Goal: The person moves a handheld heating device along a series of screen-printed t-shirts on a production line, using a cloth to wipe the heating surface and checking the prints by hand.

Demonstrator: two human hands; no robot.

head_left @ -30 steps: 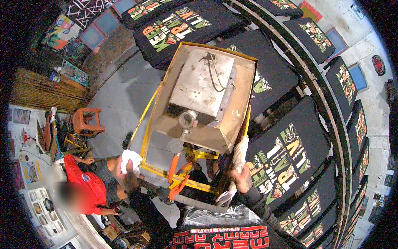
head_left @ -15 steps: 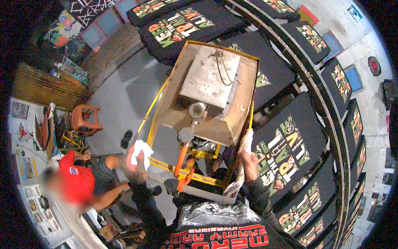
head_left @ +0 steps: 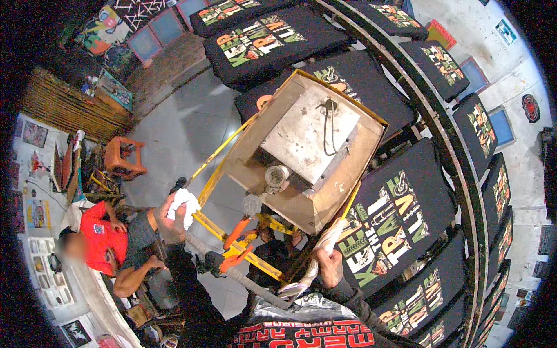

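A yellow-framed trolley (head_left: 209,220) fills the centre, carrying a stained metal box (head_left: 304,139) with a cable loop on a tray (head_left: 243,162). Orange levers (head_left: 237,232) sit at its near end above a grey bar. My left hand (head_left: 176,216) is closed on a crumpled white cloth (head_left: 187,204) at the left end of that bar; what lies under the cloth is hidden. My right hand (head_left: 328,265) grips a pale fabric-wrapped handle (head_left: 328,238) on the right side, its fingers curled round it.
Rows of black printed shirts (head_left: 406,226) on boards beside a curved rail (head_left: 441,133) line the right and top. A person in red (head_left: 110,232) sits at the left near an orange stool (head_left: 123,158). Grey tiled floor (head_left: 168,139) shows left of the trolley.
The trolley's far end has swung right and lies more tilted in view. Both my hands still hold on, the left shifted slightly left. The seated person's arm has moved.
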